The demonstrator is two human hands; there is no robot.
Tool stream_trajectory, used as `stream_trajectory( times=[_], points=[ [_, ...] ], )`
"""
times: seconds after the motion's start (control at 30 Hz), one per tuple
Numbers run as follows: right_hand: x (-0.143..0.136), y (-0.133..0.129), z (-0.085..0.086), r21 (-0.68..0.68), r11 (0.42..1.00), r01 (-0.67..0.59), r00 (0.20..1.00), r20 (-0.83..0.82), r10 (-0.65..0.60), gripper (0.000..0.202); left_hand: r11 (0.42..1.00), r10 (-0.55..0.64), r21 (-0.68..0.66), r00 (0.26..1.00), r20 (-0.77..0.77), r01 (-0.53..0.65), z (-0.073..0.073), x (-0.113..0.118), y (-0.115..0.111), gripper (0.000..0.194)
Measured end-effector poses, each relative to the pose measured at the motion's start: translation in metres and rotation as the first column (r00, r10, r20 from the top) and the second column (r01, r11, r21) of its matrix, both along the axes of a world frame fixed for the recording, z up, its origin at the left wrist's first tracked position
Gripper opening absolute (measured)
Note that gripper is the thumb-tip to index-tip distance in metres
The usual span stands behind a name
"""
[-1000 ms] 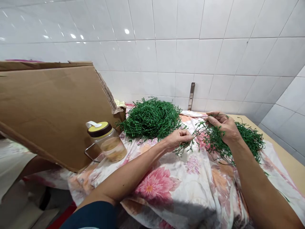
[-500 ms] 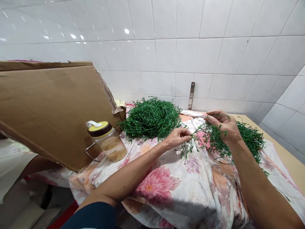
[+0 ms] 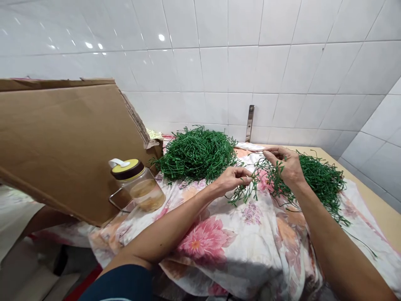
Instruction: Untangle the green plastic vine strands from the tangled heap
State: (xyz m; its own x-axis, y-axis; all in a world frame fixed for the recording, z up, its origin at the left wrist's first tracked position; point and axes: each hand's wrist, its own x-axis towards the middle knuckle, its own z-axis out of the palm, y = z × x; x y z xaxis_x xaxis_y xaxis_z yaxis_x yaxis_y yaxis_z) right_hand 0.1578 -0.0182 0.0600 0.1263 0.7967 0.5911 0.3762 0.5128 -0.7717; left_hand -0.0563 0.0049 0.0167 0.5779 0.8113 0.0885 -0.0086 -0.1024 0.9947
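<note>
Between two heaps, my left hand [image 3: 234, 179] pinches thin green stems [image 3: 246, 191], whose ends hang below its fingertips. My right hand [image 3: 286, 165] is just to the right and a little higher, its fingers curled around green strands that dangle beneath the palm. A large tangled green pile [image 3: 199, 154] lies behind my left hand. The smaller green pile [image 3: 322, 179] sits to the right of my right wrist and is partly covered by it. Both piles rest on a floral cloth [image 3: 250, 238].
A clear jar [image 3: 147, 194] with a yellow and brown lid stands left of my forearm. Behind it leans a big cardboard sheet [image 3: 69, 142]. A metal bracket [image 3: 249, 123] stands against the tiled wall. Part of another person's arm [image 3: 46, 221] shows at far left.
My right hand has moved left, closer to my left hand. The strands at my left hand have shifted slightly left. The whole view has shifted a little.
</note>
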Motion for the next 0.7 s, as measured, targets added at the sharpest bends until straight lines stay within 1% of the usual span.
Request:
stream_trajectory(
  times=[0.1,0.2,0.27,0.37,0.47,0.6,0.7],
  points=[
    [0.000,-0.002,0.002,-0.037,0.999,0.006,0.999,-0.043,-0.007,0.030,0.998,0.038,-0.052,0.999,0.036,-0.037,-0.001,0.001,0.001,0.043],
    [0.000,-0.001,0.001,-0.107,0.994,-0.013,0.995,-0.095,0.003,0.033,0.995,0.089,-0.055,0.996,0.021,-0.088,-0.002,0.000,0.003,0.044],
    [0.000,0.001,-0.001,-0.125,0.991,-0.036,0.990,-0.136,0.019,0.036,0.991,0.125,-0.049,0.992,0.002,-0.125,-0.001,-0.001,0.004,0.045],
    [0.001,0.006,-0.004,-0.156,0.984,-0.085,0.967,-0.250,0.044,0.041,0.986,0.160,-0.043,0.987,-0.009,-0.160,0.004,-0.003,0.005,0.045],
    [0.005,0.012,-0.009,-0.195,0.972,-0.133,0.924,-0.380,0.051,0.044,0.976,0.203,-0.067,0.979,-0.025,-0.205,0.008,-0.005,0.007,0.044],
    [0.013,0.021,-0.014,-0.175,0.978,-0.111,0.884,-0.467,0.017,0.041,0.965,0.243,-0.078,0.966,-0.090,-0.250,0.009,-0.008,0.012,0.040],
    [0.017,0.025,-0.017,-0.143,0.984,-0.111,0.876,-0.481,0.029,0.040,0.973,0.211,-0.075,0.975,-0.075,-0.217,0.009,-0.010,0.012,0.043]
  ],
)
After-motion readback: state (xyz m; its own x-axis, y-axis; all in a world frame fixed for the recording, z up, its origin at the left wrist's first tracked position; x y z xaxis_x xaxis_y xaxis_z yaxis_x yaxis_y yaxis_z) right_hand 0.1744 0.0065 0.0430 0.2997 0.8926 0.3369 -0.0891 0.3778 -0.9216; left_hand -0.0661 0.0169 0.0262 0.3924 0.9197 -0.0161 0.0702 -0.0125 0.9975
